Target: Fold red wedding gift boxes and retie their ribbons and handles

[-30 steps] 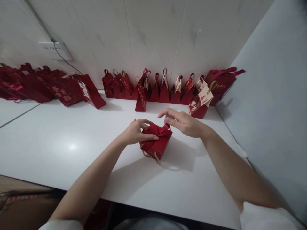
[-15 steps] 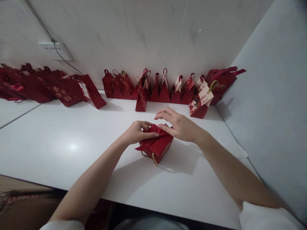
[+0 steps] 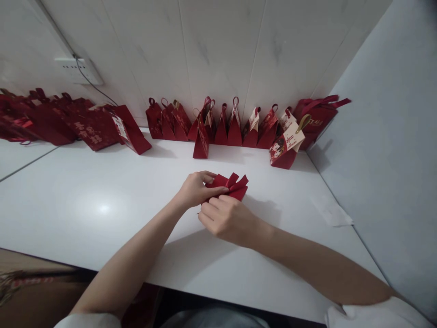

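A small red gift box stands on the white table in front of me, with a red ribbon tied across its top. Two cut ribbon ends stick up at the far right of the knot. My left hand grips the box from the left, its thumb pressed on the ribbon by the knot and its fingers behind. In front of the box, my right hand is closed with curled fingers at the near side of the ribbon. It covers most of the box's front, and the ribbon part in its fingers is largely hidden.
Several small red boxes with loop handles line the tiled wall. More red bags stand at the left, and a larger ribboned red bag fills the right corner. A wall socket with a cable is at upper left; a side panel borders the right.
My right hand has moved from the far right of the box to its near side, and its fingers have closed. Ribbon ends now point up and away. My left hand has stayed nearly still.
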